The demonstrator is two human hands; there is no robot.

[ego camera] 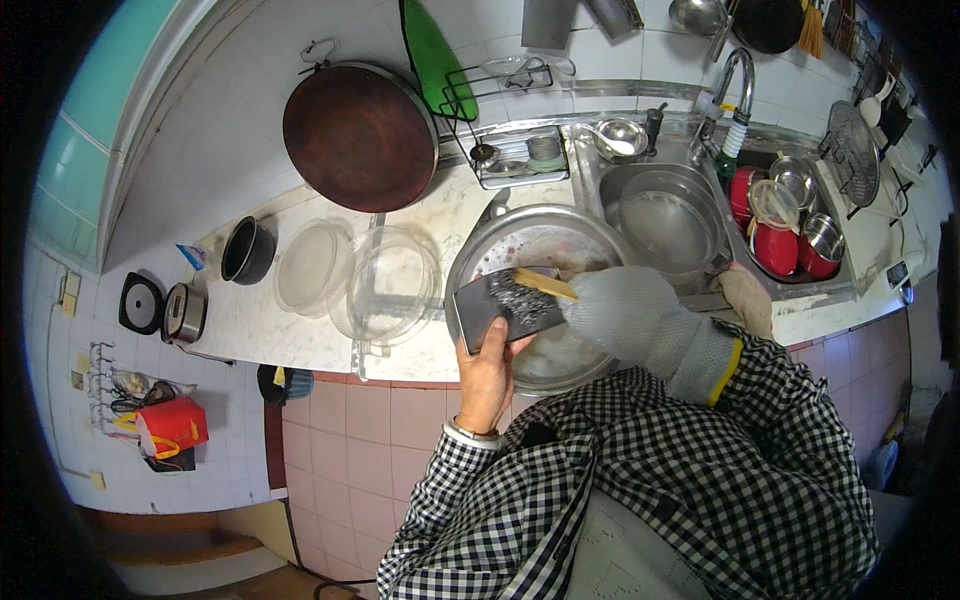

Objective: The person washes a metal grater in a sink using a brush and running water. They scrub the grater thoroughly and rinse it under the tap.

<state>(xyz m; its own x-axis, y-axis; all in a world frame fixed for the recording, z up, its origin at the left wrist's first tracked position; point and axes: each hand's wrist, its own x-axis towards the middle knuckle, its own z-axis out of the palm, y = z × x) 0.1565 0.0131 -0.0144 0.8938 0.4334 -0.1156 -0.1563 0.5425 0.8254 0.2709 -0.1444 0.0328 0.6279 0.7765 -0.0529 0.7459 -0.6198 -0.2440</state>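
My left hand (491, 367) grips a flat, dark grey rectangular metal piece (476, 309) by its near edge, tilted above a wide stainless steel basin (480, 244). My right hand (626, 306) wears a pale knitted glove with a yellow cuff edge. It holds a light wooden stick or handle (541, 283), whose end meets the face of the dark piece. A speckled grey patch (521, 304) covers part of that face; whether it is suds or scouring material cannot be told. Murky residue shows on the basin floor, partly hidden by my hands.
Right of the basin, a sink bowl holds a round metal pan (667, 217); the other holds red pots (774, 247) under the faucet (742, 82). A cloth (742, 296) hangs at the sink edge. Clear lids (390, 285), a black pot (249, 251) and a large round pan (360, 139) are leftward.
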